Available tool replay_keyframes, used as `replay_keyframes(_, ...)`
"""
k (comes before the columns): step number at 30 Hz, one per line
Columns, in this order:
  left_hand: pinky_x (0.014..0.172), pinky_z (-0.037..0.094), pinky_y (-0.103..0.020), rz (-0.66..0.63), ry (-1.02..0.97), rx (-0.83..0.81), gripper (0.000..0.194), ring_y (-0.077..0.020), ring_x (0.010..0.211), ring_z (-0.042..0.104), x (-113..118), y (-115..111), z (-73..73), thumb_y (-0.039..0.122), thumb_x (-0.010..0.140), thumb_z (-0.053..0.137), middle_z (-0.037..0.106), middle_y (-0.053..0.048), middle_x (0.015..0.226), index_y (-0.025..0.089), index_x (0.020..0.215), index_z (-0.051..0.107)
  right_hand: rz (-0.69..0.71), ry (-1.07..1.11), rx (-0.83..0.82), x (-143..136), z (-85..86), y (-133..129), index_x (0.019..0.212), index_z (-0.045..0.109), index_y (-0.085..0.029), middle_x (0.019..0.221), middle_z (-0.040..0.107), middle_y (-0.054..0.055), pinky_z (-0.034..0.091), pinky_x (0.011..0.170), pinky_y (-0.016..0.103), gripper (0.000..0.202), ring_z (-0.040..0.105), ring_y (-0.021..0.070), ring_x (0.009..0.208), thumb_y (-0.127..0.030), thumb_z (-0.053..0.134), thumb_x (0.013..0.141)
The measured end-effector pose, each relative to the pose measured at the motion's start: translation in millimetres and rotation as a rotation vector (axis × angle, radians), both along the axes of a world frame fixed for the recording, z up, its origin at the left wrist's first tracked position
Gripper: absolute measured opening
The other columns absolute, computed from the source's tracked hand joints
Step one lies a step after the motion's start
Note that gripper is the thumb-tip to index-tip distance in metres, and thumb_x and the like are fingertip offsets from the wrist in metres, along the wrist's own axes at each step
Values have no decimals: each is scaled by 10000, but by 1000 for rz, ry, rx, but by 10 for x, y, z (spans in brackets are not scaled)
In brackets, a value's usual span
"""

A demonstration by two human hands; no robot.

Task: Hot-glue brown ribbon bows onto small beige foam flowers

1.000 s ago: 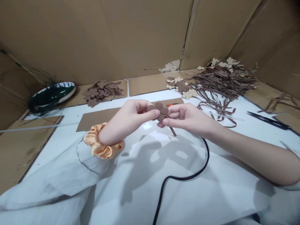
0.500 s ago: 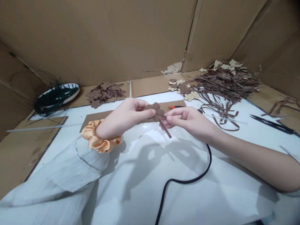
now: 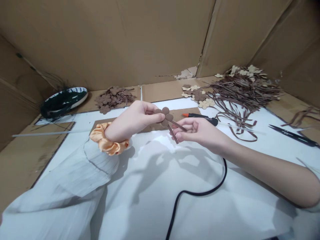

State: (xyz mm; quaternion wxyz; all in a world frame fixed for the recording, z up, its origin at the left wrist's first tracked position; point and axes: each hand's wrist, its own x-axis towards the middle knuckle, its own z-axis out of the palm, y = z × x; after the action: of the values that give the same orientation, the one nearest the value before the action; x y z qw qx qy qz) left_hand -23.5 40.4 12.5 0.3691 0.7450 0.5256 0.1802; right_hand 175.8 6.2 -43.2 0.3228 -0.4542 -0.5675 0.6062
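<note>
My left hand (image 3: 140,118), an orange satin scrunchie (image 3: 110,140) at its wrist, pinches a brown fabric flower (image 3: 165,115) between thumb and fingers. Two narrow brown strips with light stitching hang from the flower towards the right. The upper strip (image 3: 178,125) lies across the fingers of my right hand (image 3: 192,131), its end free. The lower strip (image 3: 173,135) passes between my right thumb tip and curled fingertips, which appear closed on it. Just behind the right hand lies a black tool with an orange tip (image 3: 200,116), with a black cable (image 3: 200,193) running down the white table.
Brown flowers with strips (image 3: 113,98) are heaped at the back left, beside a patterned dish (image 3: 82,95) of dark green strands. At the back right are brown and cream flowers (image 3: 200,96) and a pile of brown strips (image 3: 242,88). Black tweezers (image 3: 292,135) lie at the right.
My right fingers have let go of the upper strip and shifted to the lower one. Both strips now show spread apart. My left hand keeps hold of the flower.
</note>
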Motion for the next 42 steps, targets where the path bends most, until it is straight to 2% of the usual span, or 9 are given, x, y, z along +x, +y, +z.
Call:
replay_keyframes(4,418,244,-218,14,44,-9,238,-86,447,394,-34,58,13,373,722,611,537,10,545,156,761,702,-15,-10,-65,-17,-16,-6,950,651,-141,815,733,39,542,742,252,229,677,131,785,-208,688,735)
replay_keyframes(10,467,317,-211,5,89,2,284,-99,504,467,-76,118,20,399,726,593,612,3,616,158,788,730,-9,10,-156,-44,-10,10,919,641,-138,922,735,67,555,709,242,328,689,154,852,14,628,629)
replay_keyframes(17,493,338,-224,-43,91,60,266,-121,532,505,-94,137,-5,388,734,579,628,6,617,178,793,729,25,49,-90,-29,-41,6,848,654,-123,888,732,94,566,695,243,184,692,136,785,-302,615,839)
replay_keyframes(23,527,354,-222,-55,97,97,262,-125,572,526,-80,127,-6,375,774,553,632,-11,659,145,775,680,-14,27,-111,-55,-28,-7,774,649,-115,746,725,77,568,605,230,150,681,119,622,-252,629,834)
replay_keyframes(30,525,335,-225,-33,127,164,243,-116,556,484,-66,109,-11,353,779,549,576,-6,620,135,692,615,-18,-93,-88,-86,6,-31,747,632,-116,743,713,81,541,558,220,166,661,114,597,-225,568,855)
replay_keyframes(34,535,307,-238,-16,258,224,227,-118,552,441,-125,187,11,302,797,500,559,-5,625,140,716,637,-45,-288,191,4,83,-71,885,640,-142,846,716,78,509,552,255,171,661,153,650,-280,544,850)
replay_keyframes(37,563,314,-249,26,365,261,235,-128,552,430,-225,320,7,268,798,467,574,-13,644,148,728,655,-93,-654,499,133,164,-108,804,633,-182,739,696,47,443,570,283,249,637,181,632,-350,466,883)
replay_keyframes(40,641,345,-256,71,455,304,211,-163,652,499,-361,472,-33,224,794,443,619,-43,733,161,695,618,-129,-1224,521,273,174,-142,753,597,-204,626,658,46,333,528,295,260,618,233,621,-372,452,888)
replay_keyframes(42,683,348,-272,154,484,356,163,-197,735,526,-469,571,-62,210,775,452,630,-69,789,172,680,580,-146,-1452,447,363,125,-165,762,570,-207,619,650,60,287,505,289,295,617,256,626,-418,422,905)
